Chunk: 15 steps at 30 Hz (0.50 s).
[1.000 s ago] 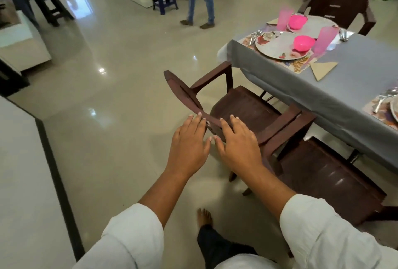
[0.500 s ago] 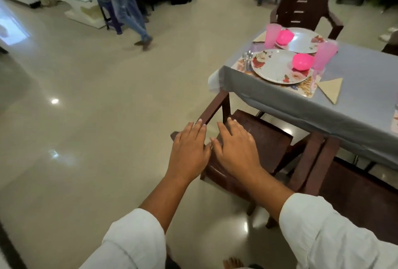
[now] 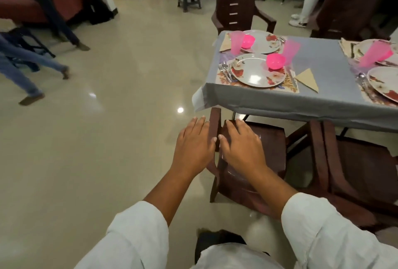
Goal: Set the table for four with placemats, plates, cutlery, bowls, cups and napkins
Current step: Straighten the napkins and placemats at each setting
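Evidently spread flat, the left hand [image 3: 193, 147] and right hand [image 3: 242, 146] lie at the chair [image 3: 272, 152]; contact unclear, far-right plate [image 3: 385, 82] cropped.

Four plates [image 3: 256, 70], three cups [image 3: 237, 41], four chairs [image 3: 269, 146].

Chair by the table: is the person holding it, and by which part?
No grip. The left hand and right hand lie flat, fingers straight, over the near left corner of the chair; contact cannot be told.
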Motion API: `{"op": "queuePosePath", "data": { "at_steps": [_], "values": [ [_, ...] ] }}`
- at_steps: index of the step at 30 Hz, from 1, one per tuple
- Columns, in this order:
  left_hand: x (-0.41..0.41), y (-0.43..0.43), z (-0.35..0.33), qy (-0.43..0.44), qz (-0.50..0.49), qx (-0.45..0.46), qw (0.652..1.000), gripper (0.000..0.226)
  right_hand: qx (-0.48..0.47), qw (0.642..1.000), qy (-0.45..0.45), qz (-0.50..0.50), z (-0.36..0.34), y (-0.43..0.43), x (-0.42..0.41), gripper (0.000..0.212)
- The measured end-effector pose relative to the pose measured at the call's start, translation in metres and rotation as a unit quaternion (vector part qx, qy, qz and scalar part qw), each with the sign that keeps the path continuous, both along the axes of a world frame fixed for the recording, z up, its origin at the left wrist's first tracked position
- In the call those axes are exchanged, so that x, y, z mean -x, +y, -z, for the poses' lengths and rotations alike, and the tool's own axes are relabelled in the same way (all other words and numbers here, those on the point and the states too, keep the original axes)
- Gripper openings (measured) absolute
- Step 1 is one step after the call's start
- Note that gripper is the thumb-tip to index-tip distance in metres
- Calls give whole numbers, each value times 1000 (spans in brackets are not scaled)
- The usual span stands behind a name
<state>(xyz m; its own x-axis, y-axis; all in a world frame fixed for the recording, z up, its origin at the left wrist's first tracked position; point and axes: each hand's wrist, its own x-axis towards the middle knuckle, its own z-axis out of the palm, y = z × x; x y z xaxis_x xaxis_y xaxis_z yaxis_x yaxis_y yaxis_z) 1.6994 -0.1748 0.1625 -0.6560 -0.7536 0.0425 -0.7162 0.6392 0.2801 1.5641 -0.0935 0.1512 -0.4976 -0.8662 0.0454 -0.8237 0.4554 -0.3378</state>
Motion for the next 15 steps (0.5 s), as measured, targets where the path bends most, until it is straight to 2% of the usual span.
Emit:
{"op": "queuePosePath", "data": {
  "at_steps": [8, 15],
  "values": [
    [17, -120, 24, -23, 90, 6, 996, 60, -3, 998, -12, 69, 36, -104, 9, 61],
    [39, -270, 47, -95, 167, -10, 981, 64, -48, 992, -48, 109, 67, -243, 41, 62]
  ]
}}
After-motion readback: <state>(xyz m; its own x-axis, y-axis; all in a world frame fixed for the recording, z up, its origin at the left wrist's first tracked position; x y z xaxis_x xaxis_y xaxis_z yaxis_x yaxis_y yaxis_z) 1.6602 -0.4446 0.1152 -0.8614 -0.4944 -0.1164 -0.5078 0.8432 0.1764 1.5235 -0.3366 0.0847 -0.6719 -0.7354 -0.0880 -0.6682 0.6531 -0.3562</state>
